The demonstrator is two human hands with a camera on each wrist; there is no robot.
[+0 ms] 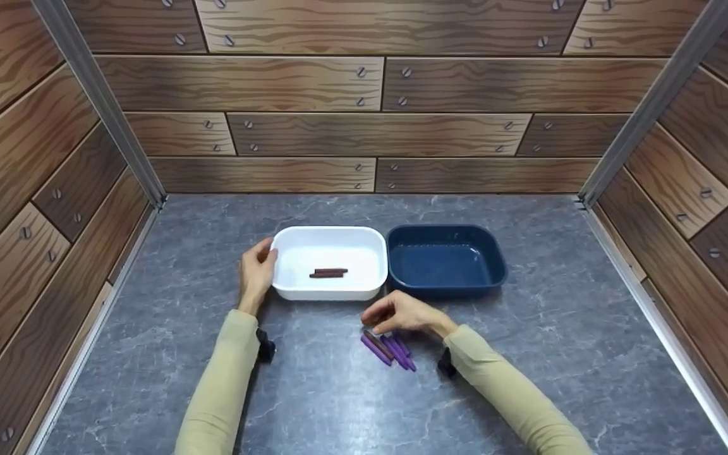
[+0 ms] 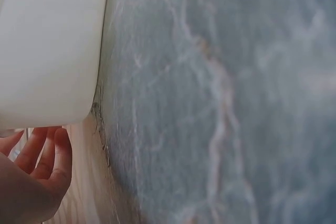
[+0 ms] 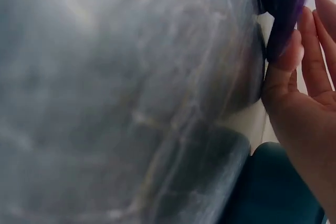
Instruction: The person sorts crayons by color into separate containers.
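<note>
My left hand (image 1: 256, 268) rests at the left end of a white rectangular dish (image 1: 329, 294), fingertips against its outer wall. In the left wrist view, the bent fingers (image 2: 44, 156) meet that wall. Two brown crayons (image 1: 328, 273) lie side by side in the dish. Just over a small pile of purple crayons (image 1: 395, 351) hovers my right hand (image 1: 408, 314), thumb and fingers apart. One brown crayon (image 1: 379, 345) lies among the purple ones. In the right wrist view, the thumb is beside a purple crayon (image 3: 286, 17); whether it touches cannot be told.
A dark blue dish (image 1: 446, 292) stands right beside the white one, with no crayons visible inside. Grey marbled tabletop (image 1: 313, 398) lies beneath everything. Wood-patterned walls (image 1: 376, 133) with metal corner posts enclose the back and sides.
</note>
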